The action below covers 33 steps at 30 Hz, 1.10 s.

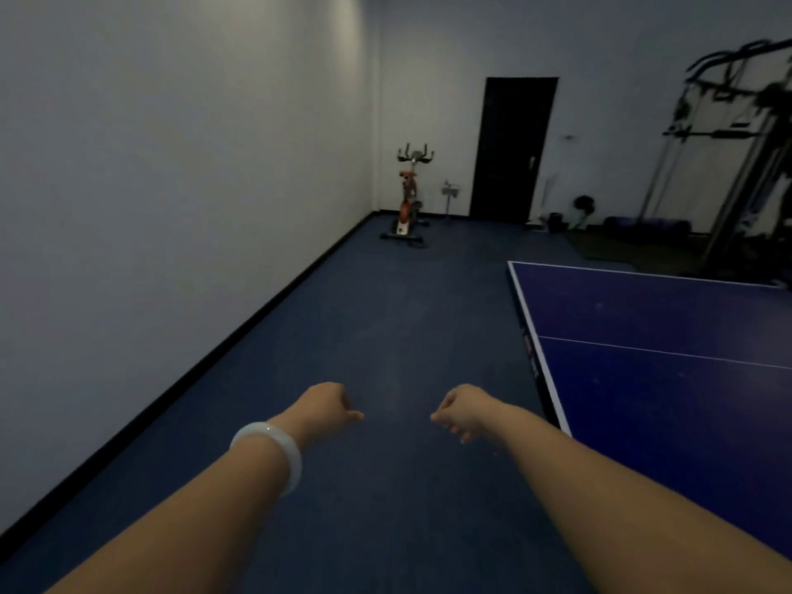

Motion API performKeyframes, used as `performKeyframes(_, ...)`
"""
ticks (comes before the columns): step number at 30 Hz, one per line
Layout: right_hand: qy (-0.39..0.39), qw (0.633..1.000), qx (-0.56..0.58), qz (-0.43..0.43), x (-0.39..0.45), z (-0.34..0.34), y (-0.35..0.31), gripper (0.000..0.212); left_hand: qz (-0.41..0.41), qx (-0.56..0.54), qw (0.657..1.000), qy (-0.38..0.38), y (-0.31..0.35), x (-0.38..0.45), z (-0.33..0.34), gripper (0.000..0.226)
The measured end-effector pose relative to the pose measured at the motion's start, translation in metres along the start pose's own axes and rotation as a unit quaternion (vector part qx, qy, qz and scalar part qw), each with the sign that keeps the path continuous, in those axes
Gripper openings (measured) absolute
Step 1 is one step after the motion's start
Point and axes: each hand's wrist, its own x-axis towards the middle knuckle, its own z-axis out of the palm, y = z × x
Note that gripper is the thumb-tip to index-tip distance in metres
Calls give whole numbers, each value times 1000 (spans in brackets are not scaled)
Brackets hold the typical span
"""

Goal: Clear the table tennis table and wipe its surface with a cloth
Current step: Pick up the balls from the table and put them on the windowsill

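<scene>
A pale wall (171, 165) fills the left side of the head view, meeting the dark blue floor (385, 315) along a black skirting strip (240, 336). The person's left forearm reaches forward over that floor, a pale translucent bangle (274, 452) round the wrist, and the left hand (328, 407) hangs over the floor with its fingers curled under and nothing visible in them; only the thumb tip juts towards the middle. Just beside it, with a gap of bare floor between, the right hand (460, 413) mirrors it: fingers loosely curled downward, nothing visibly held. Far behind the two hands an orange exercise bike (407, 199) stands near the corner of the room, with a small grey stand (450, 195) beside it and a dark closed door (512, 150) further right. The blue table tennis table (643, 319) lies to the right of the right hand, near it but apart from it; its white-lined edge (538, 349) runs down towards the right forearm, which partly overlaps the near corner in the view. A thin white centre line crosses the visible part of the table's top, which shows faint smudges. Behind the table, at the far right, stands a blurred dark weight-training frame (737, 143), with dim items on the floor at its foot that cannot be made out.
</scene>
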Motion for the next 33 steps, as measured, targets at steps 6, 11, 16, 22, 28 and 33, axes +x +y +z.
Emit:
performKeyframes(6,2,999,3,34,141,-62,0,34,31,49,998,-16,25,159,-28,35)
performKeyframes(11,3,999,21,43,258,-119,-15,33,18,60,998,-29,37,290,-61,37)
performKeyframes(16,9,998,18,59,367,-168,-31,33,19,63,997,-48,46,418,-75,38)
performKeyframes(22,35,995,34,82,521,-234,-47,33,57,65,994,-60,61,603,-90,37)
performKeyframes(28,81,987,63,126,661,-338,-64,34,109,64,991,-54,108,803,-140,36)
performKeyframes(33,123,974,110,153,759,-421,-50,35,183,82,975,-94,185,938,-152,29)
